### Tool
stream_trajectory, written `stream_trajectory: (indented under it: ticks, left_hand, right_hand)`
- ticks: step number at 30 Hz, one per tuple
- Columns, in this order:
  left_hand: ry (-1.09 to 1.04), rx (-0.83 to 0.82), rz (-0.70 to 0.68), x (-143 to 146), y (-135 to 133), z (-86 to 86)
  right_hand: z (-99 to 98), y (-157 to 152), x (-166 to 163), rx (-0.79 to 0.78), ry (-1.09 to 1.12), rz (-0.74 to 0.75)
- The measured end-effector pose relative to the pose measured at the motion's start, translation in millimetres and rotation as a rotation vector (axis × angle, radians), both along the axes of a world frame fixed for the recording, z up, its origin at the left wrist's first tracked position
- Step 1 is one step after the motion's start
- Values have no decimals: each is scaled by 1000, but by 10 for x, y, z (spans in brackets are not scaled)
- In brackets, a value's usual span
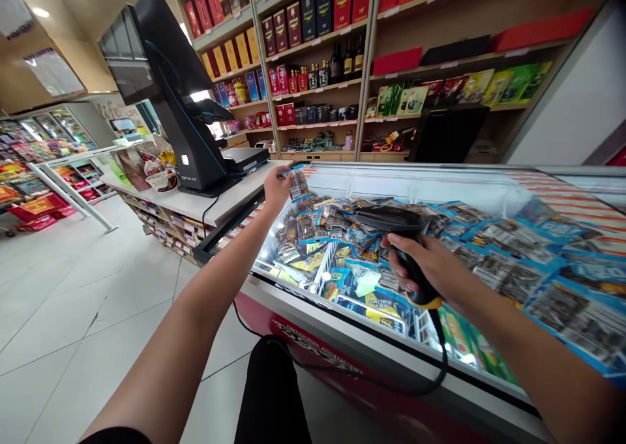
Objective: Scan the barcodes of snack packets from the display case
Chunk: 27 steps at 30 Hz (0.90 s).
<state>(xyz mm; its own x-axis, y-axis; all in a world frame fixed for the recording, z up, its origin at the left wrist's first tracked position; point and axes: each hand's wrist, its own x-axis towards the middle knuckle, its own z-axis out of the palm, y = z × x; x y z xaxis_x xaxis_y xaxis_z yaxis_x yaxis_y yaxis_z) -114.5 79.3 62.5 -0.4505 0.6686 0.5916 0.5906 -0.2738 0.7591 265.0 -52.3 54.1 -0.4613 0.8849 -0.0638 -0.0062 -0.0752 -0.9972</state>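
My right hand (pixel 421 261) is wrapped around the grip of a black barcode scanner (pixel 391 218) with yellow trim, held over the open chest freezer. Its black cable (pixel 443 359) hangs down in front of the freezer. Stretched out to the far left corner, my left hand (pixel 277 186) pinches the edge of a small blue-edged snack packet (pixel 298 184). Below both hands, the chest freezer (pixel 313 317) holds a heap of similar packets (pixel 332 219), brownish with blue borders. Yellow and dark blue packages (pixel 384 304) lie lower down, around white wire dividers (pixel 328 265).
Left of the freezer stands a counter (pixel 195 204) with a black checkout terminal (pixel 180 98) and a small basket (pixel 162 180). Shelves (pixel 317 82) of boxes and bottles line the back wall. A white metal railing (pixel 73 193) stands on the tiled floor at left.
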Motion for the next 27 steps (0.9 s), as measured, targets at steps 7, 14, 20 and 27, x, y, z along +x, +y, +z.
stream_trajectory:
  ticks: [7, 14, 20, 27]
  left_hand:
    - [-274, 246, -227, 860, -221, -202]
    - [-228, 247, -269, 1198, -361, -490]
    - [-34, 185, -306, 1264, -467, -577]
    - [-31, 163, -316, 1285, -486, -573]
  right_hand:
    - [77, 8, 76, 57, 44, 10]
    - [116, -34, 59, 95, 156, 70]
    - [93, -36, 43, 51, 194, 115]
    - [91, -49, -1, 17, 194, 99]
